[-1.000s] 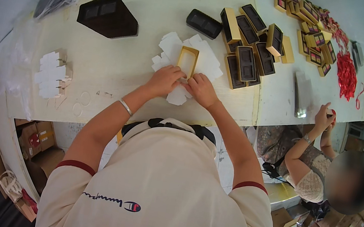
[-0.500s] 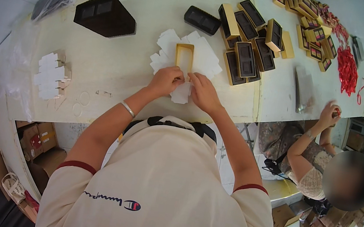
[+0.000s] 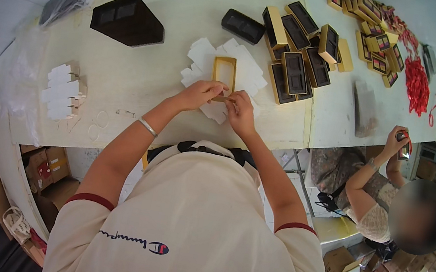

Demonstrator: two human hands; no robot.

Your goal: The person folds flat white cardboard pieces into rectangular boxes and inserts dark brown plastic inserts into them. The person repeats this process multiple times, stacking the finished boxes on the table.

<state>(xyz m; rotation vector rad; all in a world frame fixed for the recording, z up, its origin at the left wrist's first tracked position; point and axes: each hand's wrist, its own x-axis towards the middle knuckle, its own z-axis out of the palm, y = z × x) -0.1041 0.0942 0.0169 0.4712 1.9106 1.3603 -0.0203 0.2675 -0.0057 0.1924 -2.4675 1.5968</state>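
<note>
A small gold paper box [image 3: 216, 71], open at the top, lies in front of me on a spread stack of flat white carton blanks [image 3: 200, 52]. My left hand [image 3: 204, 94] grips the left part of the box's near end, thumb and fingers closed on it. My right hand [image 3: 241, 114] pinches the right part of that same end. The near wall stands up between my fingers, which partly cover it. Just beyond the blanks rests a black insert tray [image 3: 242, 26] with square recesses.
Gold boxes with black inserts [image 3: 294, 73] are piled to the right. Stacked black trays [image 3: 128, 20] stand at far left, near more white blanks [image 3: 59, 91]. Red ribbon [image 3: 414, 85] lies far right. A co-worker [image 3: 370, 190] at right holds a small box with red ribbon.
The box's near flap, earlier lying flat toward me, is now folded up. My right hand has gone from spread fingers to a pinch. The co-worker's box is lifted into view.
</note>
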